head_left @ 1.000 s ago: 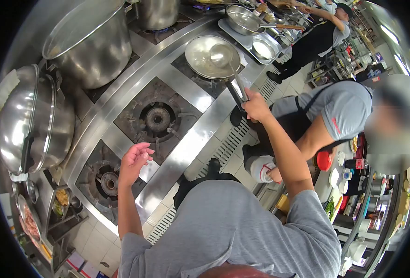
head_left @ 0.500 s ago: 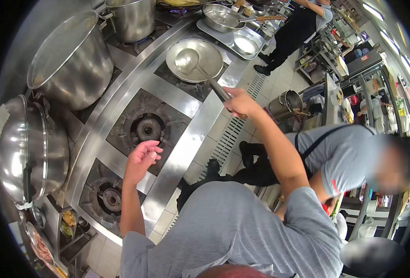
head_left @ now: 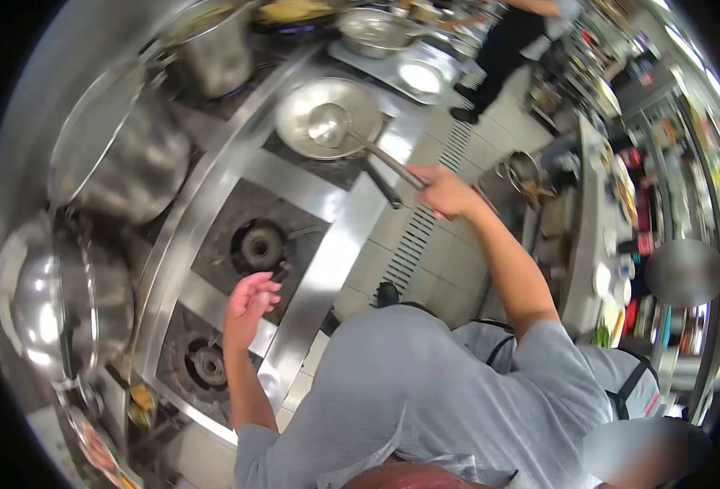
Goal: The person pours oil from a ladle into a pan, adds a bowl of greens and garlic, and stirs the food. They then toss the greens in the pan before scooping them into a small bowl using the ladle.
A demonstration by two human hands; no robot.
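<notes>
Stood at a long stainless-steel cooking range [head_left: 319, 269]. At far left, left untouched a domed, polished steel lidded pot [head_left: 59, 301] and a tall steel stockpot [head_left: 116, 155].

Held the left hand [head_left: 250, 301] in the air over the range, fingers loosely spread and half curled, grasping nothing. Hovered it between the near round gas burner [head_left: 209, 364] and the middle black gas burner [head_left: 261, 244], with no flame showing on either.

Further right, had the long-handled steel ladle [head_left: 368, 151] set with its bowl inside the shallow round steel wok [head_left: 295, 122] on the far burner. Clenched the right hand [head_left: 445, 193] round the end of the ladle's handle, arm stretched well forward. Could not tell through the blur whether the wok held anything.

Judged the step in hand to be working the ladle in the wok one-handed, free hand off to the side. Judged that a next move would call for a firm wrist, a level bowl, and care around the wok's dark handle [head_left: 384, 189] jutting out just beneath the ladle.

At right, noted a co-worker in a grey shirt with dark apron straps [head_left: 612, 375] close behind the right arm. Noted also a person in black [head_left: 511, 45] at the far end of the range.
</notes>
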